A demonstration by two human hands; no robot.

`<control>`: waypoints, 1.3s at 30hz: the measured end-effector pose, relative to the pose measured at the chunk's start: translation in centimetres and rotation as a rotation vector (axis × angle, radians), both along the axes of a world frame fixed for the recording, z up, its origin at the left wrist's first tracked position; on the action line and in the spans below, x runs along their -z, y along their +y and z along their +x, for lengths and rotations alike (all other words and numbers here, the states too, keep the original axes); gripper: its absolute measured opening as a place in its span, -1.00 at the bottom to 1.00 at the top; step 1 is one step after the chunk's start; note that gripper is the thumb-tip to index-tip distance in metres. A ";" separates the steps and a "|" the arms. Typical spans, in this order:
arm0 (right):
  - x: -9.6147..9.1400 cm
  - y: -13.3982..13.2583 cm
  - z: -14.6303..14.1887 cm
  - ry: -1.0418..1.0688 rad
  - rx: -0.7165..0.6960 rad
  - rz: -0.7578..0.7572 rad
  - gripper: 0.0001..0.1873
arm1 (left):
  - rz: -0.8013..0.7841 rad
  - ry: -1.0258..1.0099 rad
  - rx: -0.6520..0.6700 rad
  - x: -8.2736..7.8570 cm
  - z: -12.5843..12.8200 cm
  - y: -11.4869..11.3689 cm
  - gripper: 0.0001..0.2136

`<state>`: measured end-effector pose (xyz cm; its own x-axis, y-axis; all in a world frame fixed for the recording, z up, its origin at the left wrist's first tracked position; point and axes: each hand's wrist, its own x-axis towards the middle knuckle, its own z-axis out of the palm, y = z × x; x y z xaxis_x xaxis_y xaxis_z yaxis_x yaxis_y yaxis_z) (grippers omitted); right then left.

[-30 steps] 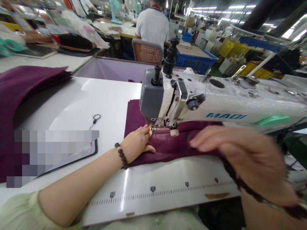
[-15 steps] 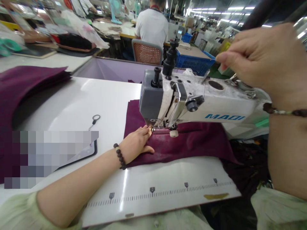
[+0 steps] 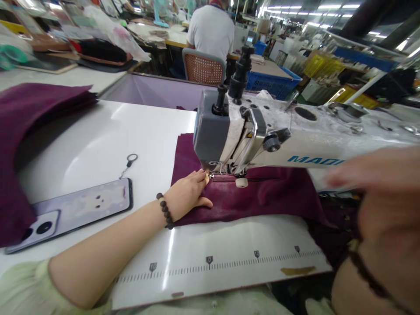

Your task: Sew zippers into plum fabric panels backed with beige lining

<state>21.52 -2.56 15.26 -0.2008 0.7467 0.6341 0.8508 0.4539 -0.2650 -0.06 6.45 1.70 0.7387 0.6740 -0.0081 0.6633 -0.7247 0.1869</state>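
Observation:
My left hand [image 3: 187, 194] lies flat on a dark purple fabric piece [image 3: 262, 197], fingers stretched out, fingertips right beside the presser foot [image 3: 226, 175] of a white sewing machine [image 3: 295, 135]. A zipper line runs along the fabric under the foot. My right hand [image 3: 380, 192] hovers at the right edge, close to the camera and smeared by motion; its fingers cannot be read and nothing shows in it. Bead bracelets sit on both wrists.
A phone [image 3: 72, 212] with a key-ring strap lies on the white table [image 3: 108, 144] to the left. A stack of purple fabric [image 3: 22, 127] fills the far left. A ruler scale [image 3: 213, 262] runs along the table's front. A person in white [image 3: 210, 30] sits behind on a chair.
My right hand came down from above the machine's arm to the lower right, in front of the machine. My left hand stayed on the fabric by the presser foot.

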 end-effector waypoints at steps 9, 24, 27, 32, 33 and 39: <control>14.1 3.6 -4.7 -0.291 -0.048 -0.437 -0.53 | -0.032 -0.032 0.015 0.4 -0.1 0.1 -0.47; 14.7 3.7 -4.7 -0.221 -0.064 -0.512 -0.58 | -0.036 -0.027 0.002 0.2 0.0 0.3 -0.42; 14.6 3.7 -4.6 -0.204 -0.079 -0.513 -0.58 | -0.029 -0.017 -0.004 0.2 0.1 0.3 -0.41; 14.8 3.8 -4.2 -0.180 -0.105 -0.514 -0.58 | -0.020 0.001 -0.011 0.4 0.3 0.2 -0.40; 14.9 3.9 -4.2 -0.177 -0.110 -0.513 -0.58 | -0.025 0.004 -0.016 0.4 0.3 0.2 -0.39; 15.1 4.0 -4.0 -0.175 -0.127 -0.501 -0.58 | -0.015 0.035 -0.026 0.5 0.4 0.2 -0.39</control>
